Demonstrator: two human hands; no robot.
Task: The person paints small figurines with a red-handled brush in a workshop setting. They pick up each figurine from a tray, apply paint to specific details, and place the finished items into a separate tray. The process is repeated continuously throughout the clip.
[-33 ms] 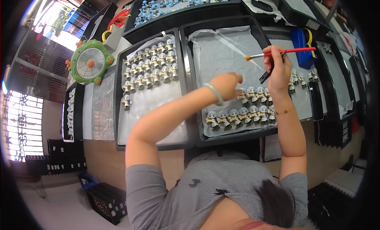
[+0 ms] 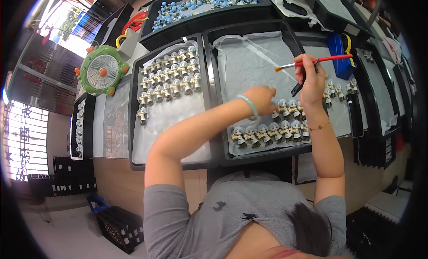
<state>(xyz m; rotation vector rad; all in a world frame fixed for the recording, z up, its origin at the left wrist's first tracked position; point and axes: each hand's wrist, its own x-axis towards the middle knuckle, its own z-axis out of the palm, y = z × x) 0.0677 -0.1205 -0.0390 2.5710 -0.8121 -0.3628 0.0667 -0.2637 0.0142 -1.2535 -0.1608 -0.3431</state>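
My right hand [image 2: 312,78] is closed around a paintbrush [image 2: 327,59] with a red handle and tan bristles, held level above the right-hand tray. A slim black tool [image 2: 296,89], its kind unclear, also sticks out of this hand. My left hand [image 2: 262,101], with bent fingers and a pale bangle at the wrist, is over the left end of the upper row of figurines [image 2: 293,106]. Its fingertips are blurred and partly hidden, so a grip does not show. Small figurines [image 2: 262,132] with pale hair form another row along the near side of the lined black tray [image 2: 249,72].
At left, another black tray [image 2: 176,138] holds several rows of figurines. Beyond both stands a bin [image 2: 214,13] of blue-headed pieces. A green fan [image 2: 101,69] is far left. On the right are a blue tape dispenser [image 2: 342,49] and more figurines [image 2: 330,92].
My left hand has shifted slightly right and nearer, over the end of the upper figurine row. My right hand, with the paintbrush, has dropped slightly nearer and to the left.
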